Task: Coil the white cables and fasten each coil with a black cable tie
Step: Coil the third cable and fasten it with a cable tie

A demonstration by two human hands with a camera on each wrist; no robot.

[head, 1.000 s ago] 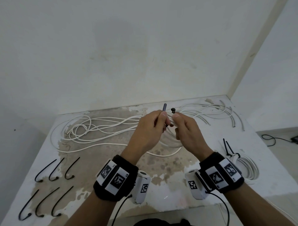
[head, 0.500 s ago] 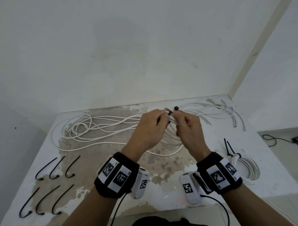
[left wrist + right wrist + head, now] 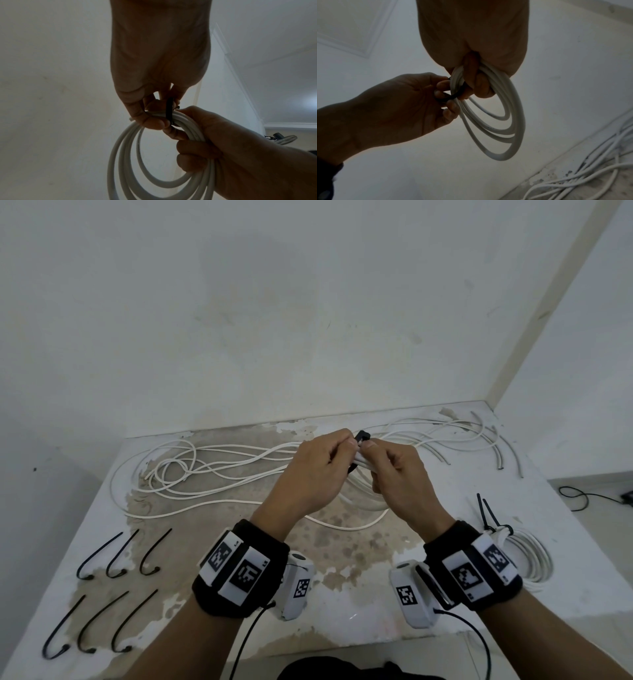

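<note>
Your right hand point(image 3: 240, 155) is gripping the coiled white cable point(image 3: 501, 121), fingers curled through its loops, holding it above the table point(image 3: 565, 542). Your left hand point(image 3: 393, 108) is pinching the black cable tie point(image 3: 169, 109) wrapped around the strands at the coil's top, between both hands' fingertips. Beyond them, loose white cables point(image 3: 205, 470) are lying on the table.
</note>
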